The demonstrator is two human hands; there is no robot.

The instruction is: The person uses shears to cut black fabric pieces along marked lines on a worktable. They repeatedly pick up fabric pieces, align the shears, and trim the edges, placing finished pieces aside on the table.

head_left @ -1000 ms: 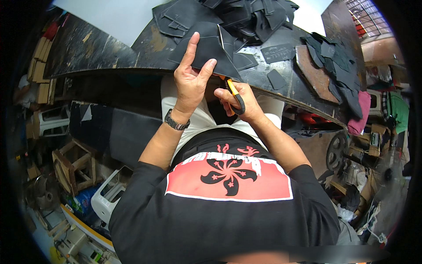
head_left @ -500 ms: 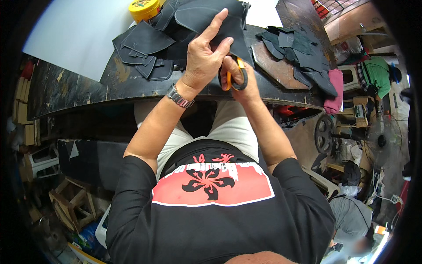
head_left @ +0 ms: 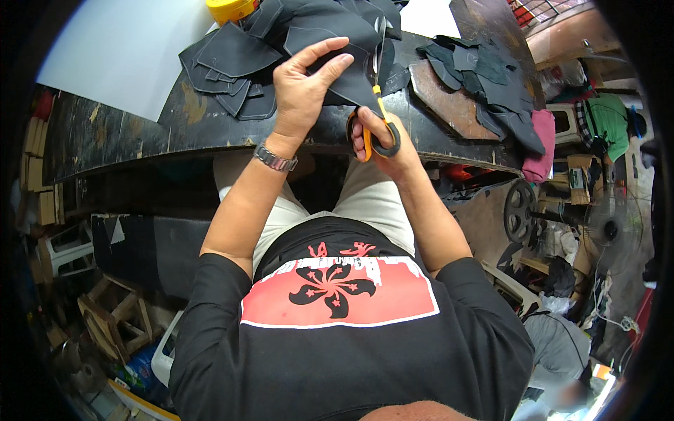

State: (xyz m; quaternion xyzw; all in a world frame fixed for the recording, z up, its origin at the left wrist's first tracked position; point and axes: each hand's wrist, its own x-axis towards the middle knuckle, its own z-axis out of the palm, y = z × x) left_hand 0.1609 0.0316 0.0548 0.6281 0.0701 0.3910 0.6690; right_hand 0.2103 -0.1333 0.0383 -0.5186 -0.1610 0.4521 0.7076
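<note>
While the right hand (head_left: 401, 160) holds scissors (head_left: 378, 90), the left hand (head_left: 300, 91) overlies pale-lined black sheeting (head_left: 358, 81), its exact grip unclear.

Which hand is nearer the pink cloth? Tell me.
Right. The right hand, gripping scissors, is left of the pink cloth; the left hand is farther left.
</note>
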